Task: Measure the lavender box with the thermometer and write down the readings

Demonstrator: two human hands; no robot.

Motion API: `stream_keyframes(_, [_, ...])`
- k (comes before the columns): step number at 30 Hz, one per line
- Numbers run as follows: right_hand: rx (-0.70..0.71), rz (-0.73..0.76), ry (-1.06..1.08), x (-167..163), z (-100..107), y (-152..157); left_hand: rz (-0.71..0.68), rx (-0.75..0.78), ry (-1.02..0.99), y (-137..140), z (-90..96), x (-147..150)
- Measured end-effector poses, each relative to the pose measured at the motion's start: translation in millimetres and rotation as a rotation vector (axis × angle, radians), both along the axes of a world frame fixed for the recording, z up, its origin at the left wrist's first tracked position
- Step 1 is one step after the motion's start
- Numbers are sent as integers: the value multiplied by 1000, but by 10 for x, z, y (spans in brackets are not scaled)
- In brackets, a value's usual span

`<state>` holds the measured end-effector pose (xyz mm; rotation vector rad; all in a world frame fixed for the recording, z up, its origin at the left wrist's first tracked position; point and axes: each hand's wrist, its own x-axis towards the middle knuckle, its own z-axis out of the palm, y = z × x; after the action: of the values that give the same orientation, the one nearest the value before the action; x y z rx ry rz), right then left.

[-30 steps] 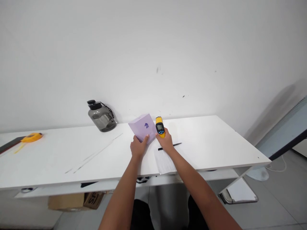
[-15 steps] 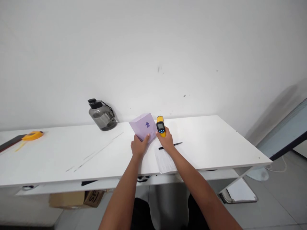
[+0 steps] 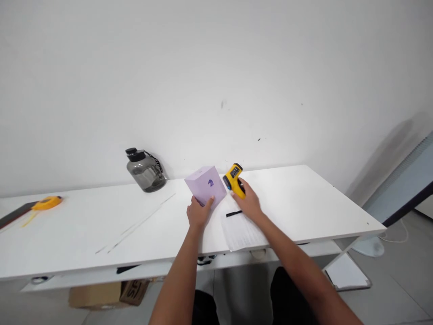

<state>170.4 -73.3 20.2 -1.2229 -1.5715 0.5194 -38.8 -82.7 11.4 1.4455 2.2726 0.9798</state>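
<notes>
Box (image 3: pixel 204 184), lilac and tilted, is gripped by the left hand (image 3: pixel 198 213) over the tabletop (image 3: pixel 297 203). Just right of it, the right hand (image 3: pixel 249 202) is wrapped around a yellow thermometer (image 3: pixel 236 183). Paper (image 3: pixel 241 234) and a pen (image 3: pixel 233 213) lie near that hand; a bottle (image 3: pixel 147 174) stands by the wall (image 3: pixel 216 67).

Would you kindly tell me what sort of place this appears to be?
Probably a workroom or office: a long white table stands along a white wall, a yellow tape measure lies towards its left end, and the right hand holds what looks like an infrared thermometer.
</notes>
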Motion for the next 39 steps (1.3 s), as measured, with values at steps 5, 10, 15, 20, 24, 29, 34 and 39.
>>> stream_keyframes(5, [1, -196, -529, 868, -74, 53, -72, 5, 81, 24, -33, 7])
stream_keyframes(10, [-15, -314, -726, 1073, -272, 77, -78, 1, 116, 48, -64, 2])
stream_keyframes(15, [-17, -276, -766, 1017, -339, 86, -88, -6, 121, 51, -64, -4])
stream_keyframes(20, [-27, -286, -772, 1048, -349, 118, -81, -7, 125, 54, -55, -3])
stream_keyframes(24, [43, -318, -735, 1047, -339, 110, -92, -5, 127, 49, -46, -6])
stream_keyframes(29, [181, -65, -790, 900, -274, -35, -97, 2, 139, 32, -28, 3])
stream_keyframes(34, [259, 302, -777, 728, -200, -103, -96, 2, 127, 23, -17, 14])
stream_keyframes(39, [121, 154, -305, 833, -119, -327, -90, 11, 109, 38, -35, 9])
